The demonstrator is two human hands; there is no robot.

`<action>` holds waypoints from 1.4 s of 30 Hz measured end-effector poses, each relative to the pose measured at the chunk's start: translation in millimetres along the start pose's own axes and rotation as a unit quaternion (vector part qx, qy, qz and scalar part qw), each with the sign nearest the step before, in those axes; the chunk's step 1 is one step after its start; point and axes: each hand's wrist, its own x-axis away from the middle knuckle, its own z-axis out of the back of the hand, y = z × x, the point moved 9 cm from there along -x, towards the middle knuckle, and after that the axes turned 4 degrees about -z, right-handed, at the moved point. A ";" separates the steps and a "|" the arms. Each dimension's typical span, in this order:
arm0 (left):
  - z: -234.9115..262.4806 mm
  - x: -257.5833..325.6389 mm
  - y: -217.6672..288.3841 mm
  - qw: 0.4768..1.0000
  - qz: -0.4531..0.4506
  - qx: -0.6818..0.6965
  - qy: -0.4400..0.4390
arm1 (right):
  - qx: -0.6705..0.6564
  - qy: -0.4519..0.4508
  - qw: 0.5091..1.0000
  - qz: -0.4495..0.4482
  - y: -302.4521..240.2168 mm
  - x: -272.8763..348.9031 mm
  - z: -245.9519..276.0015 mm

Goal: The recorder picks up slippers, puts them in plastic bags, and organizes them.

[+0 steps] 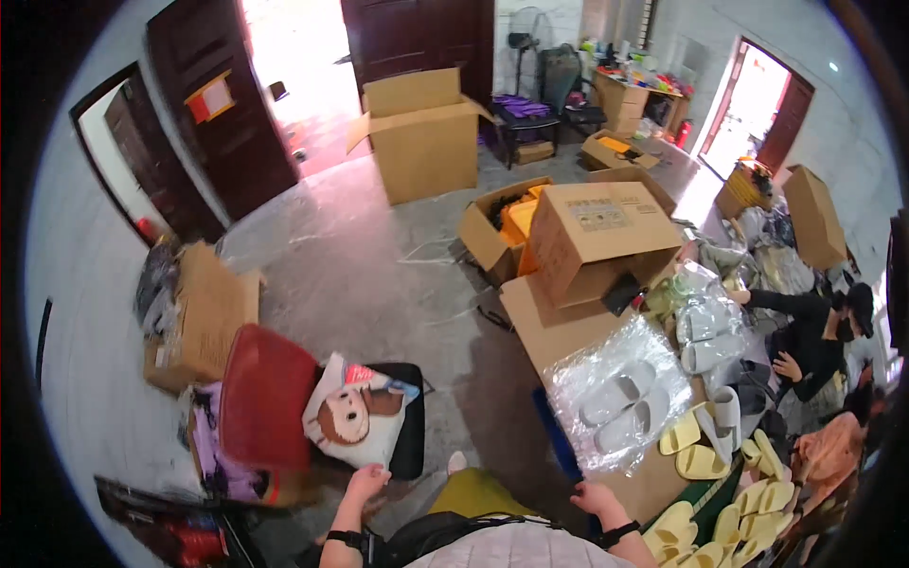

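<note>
My left hand [365, 481] hangs low beside the front of a chair, its fingers curled together with no object showing in them. On that chair's black seat [409, 440] leans a white cushion [331, 393] printed with a cartoon figure, against a red backrest [270, 398]. My right hand [597, 498] is loosely closed near the table's front edge, apart from the goods, and nothing shows in it. Closest to it on the cardboard-covered table lies a pair of pale grey slippers [615, 396] on clear plastic wrap [568, 379]. Yellow slippers [703, 462] lie farther right.
A co-worker in black [805, 341] is at the right among wrapped slippers [710, 327]. A large carton [606, 232] stands on the table's far end. Another open carton [423, 151] stands near the doorway. More cartons [204, 312] line the left wall.
</note>
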 end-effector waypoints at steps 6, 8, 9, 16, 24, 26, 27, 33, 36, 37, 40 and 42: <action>45.2 -121.6 230.8 0.977 -0.193 -0.052 -0.072 | -0.192 0.115 0.974 0.043 -69.7 -19.7 125.1; 44.1 -142.4 305.7 0.954 -0.270 -0.101 -0.078 | -0.242 0.165 0.956 0.025 -63.3 -24.4 148.0; 40.2 -153.5 332.0 0.945 -0.292 -0.127 -0.073 | -0.239 0.170 0.956 0.018 -63.3 -27.1 158.2; -17.7 -198.4 424.4 0.866 -0.315 -0.289 -0.260 | -0.330 0.171 0.926 0.065 -75.5 -94.0 212.1; 54.6 -275.1 524.1 0.869 -0.337 -0.320 -0.170 | -0.299 0.121 0.910 0.258 -223.9 -136.8 355.4; 64.3 -306.1 545.6 0.871 -0.300 -0.326 -0.209 | -0.279 0.124 0.912 0.275 -258.8 -160.7 381.2; 65.9 -326.7 546.1 0.870 -0.268 -0.328 -0.252 | -0.284 0.132 0.911 0.267 -274.0 -177.7 390.3; 109.5 -504.2 551.6 0.836 -0.254 -0.389 -0.292 | -0.279 0.097 0.911 0.288 -386.6 -292.3 451.4; 158.9 -570.4 574.7 0.802 -0.267 -0.479 -0.239 | -0.210 0.156 0.943 0.205 -427.8 -358.8 505.8; 182.6 -585.0 593.8 0.811 -0.303 -0.452 -0.216 | -0.227 0.198 0.930 0.209 -442.9 -364.3 535.1; 230.8 -635.1 638.6 0.813 -0.359 -0.413 -0.199 | -0.300 0.290 0.886 0.201 -467.4 -400.9 633.1; 252.4 -678.1 635.2 0.819 -0.328 -0.434 -0.182 | -0.267 0.340 0.879 0.201 -478.2 -428.3 691.4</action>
